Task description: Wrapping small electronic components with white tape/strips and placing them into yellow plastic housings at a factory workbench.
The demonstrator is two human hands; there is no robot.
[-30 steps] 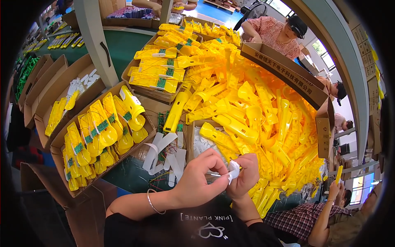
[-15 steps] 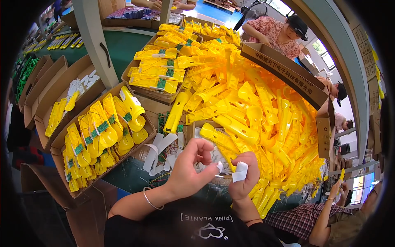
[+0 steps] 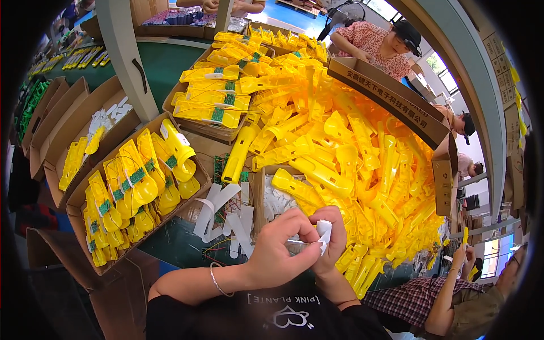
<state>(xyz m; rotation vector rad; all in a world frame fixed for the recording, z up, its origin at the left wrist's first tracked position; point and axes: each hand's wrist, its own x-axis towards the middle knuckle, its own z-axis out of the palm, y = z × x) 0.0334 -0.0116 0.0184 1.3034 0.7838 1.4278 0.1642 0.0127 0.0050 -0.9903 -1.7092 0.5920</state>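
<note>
In front of my chest my two hands meet, fingers closed. My right hand [image 3: 330, 240] grips a small white piece [image 3: 324, 231] that looks soft and folded, like paper or tape. My left hand [image 3: 283, 249] pinches with thumb and forefinger against it; a thin pale sliver shows inside that pinch, too hidden to name. Just beyond my hands stands a small box [image 3: 259, 195] of little white parts [image 3: 277, 199]. A yellow spoon-like plastic shell [image 3: 297, 188] lies across its edge. White strips [image 3: 218, 204] and green circuit boards with wires lie left of it.
A large heap of yellow plastic shells [image 3: 340, 153] fills the right. At left, a cardboard box [image 3: 195, 204] holds shells fitted with green boards; another [image 3: 226, 135] stands behind. A grey post [image 3: 127, 62] rises at the left. Other people work around the table.
My hands have come together, the left moving right and the right moving slightly left. The white piece, held flat before, is now folded or turned between them.
</note>
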